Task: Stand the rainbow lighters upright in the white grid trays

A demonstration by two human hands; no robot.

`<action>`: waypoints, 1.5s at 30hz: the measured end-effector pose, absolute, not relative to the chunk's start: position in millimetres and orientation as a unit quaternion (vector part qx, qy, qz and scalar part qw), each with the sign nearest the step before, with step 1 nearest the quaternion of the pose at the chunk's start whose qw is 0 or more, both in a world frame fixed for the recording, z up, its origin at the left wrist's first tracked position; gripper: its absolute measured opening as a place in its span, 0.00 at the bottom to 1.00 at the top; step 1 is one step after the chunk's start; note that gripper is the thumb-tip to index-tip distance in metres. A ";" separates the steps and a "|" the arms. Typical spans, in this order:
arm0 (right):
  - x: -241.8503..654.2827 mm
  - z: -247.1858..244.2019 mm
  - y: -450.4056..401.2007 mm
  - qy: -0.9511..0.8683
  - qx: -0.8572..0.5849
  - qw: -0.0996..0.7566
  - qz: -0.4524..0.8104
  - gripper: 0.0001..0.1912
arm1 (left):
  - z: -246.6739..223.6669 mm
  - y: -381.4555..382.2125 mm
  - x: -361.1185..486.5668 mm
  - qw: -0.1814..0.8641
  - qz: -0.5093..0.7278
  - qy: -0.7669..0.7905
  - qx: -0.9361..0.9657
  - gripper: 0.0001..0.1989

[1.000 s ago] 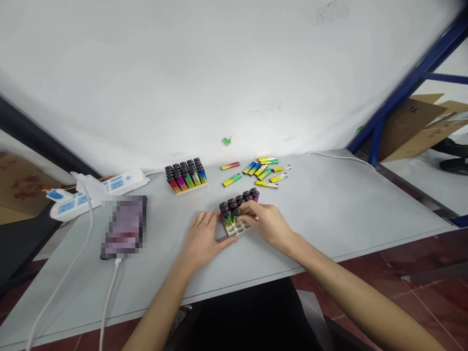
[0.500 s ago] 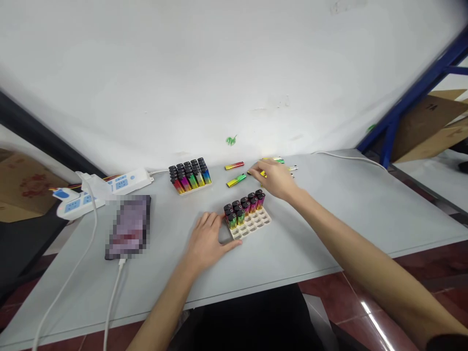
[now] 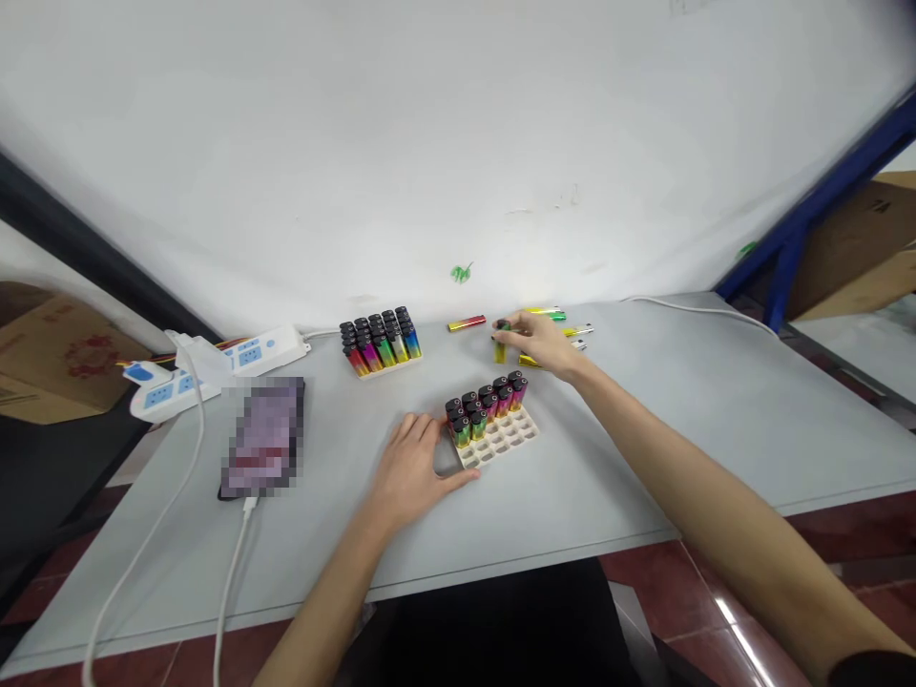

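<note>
My left hand (image 3: 413, 468) grips the left end of a white slotted tray (image 3: 511, 447), its thumb along the front corner and its fingers by the left side. Black-topped lighters (image 3: 489, 405) with shiny pink, purple and green bodies stand upright in the tray's rear and left slots; several front slots show bare. Beyond the tray, my right hand (image 3: 540, 342) pinches a green and yellow lighter (image 3: 499, 349) held upright just above or on the table. Close to that hand lie several loose lighters (image 3: 578, 331) in yellow, green and silver.
A second tray of upright multicoloured lighters (image 3: 382, 342) stands back left. One red and yellow lighter (image 3: 467, 323) lies near the wall. On the left are a power strip (image 3: 236, 364), white cables and a blurred-out phone (image 3: 264, 436). Another white cable (image 3: 673, 305) runs along the back right.
The green and yellow lighter that lay on the table is now upright in my right hand. My left hand stays on the tray. The whole view has shifted slightly.
</note>
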State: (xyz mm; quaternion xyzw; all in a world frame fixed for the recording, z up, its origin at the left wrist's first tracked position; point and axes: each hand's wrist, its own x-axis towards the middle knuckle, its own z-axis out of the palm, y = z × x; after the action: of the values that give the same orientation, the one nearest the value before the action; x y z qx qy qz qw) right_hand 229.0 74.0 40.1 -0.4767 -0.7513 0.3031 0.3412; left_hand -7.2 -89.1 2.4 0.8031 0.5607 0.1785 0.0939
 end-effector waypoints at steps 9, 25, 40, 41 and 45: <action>264.7 36.1 19.8 -0.453 -0.403 0.504 0.615 0.20 | 0.1 -88.3 -9.1 0.087 0.187 0.562 0.801 0.29; 270.7 26.4 5.8 -0.394 -0.356 0.489 0.692 0.20 | -0.8 -88.3 -9.1 0.081 0.172 0.577 0.794 0.29; 261.5 27.2 2.5 -0.360 -0.420 0.468 0.689 0.26 | -1.1 -88.1 -9.1 0.068 0.167 0.578 0.796 0.29; 261.3 27.4 2.3 -0.358 -0.416 0.469 0.692 0.26 | -1.0 -88.2 -9.0 0.067 0.169 0.577 0.796 0.29; 260.8 26.4 1.8 -0.355 -0.396 0.479 0.698 0.29 | -0.8 -89.0 -8.8 0.070 0.165 0.581 0.794 0.29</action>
State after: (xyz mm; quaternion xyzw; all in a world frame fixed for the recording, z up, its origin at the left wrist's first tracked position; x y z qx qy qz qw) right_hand 260.8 1.8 26.4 -0.3961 -0.3551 0.6984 0.4788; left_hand -8.8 -89.0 -0.8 0.7942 0.5805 0.1654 0.0696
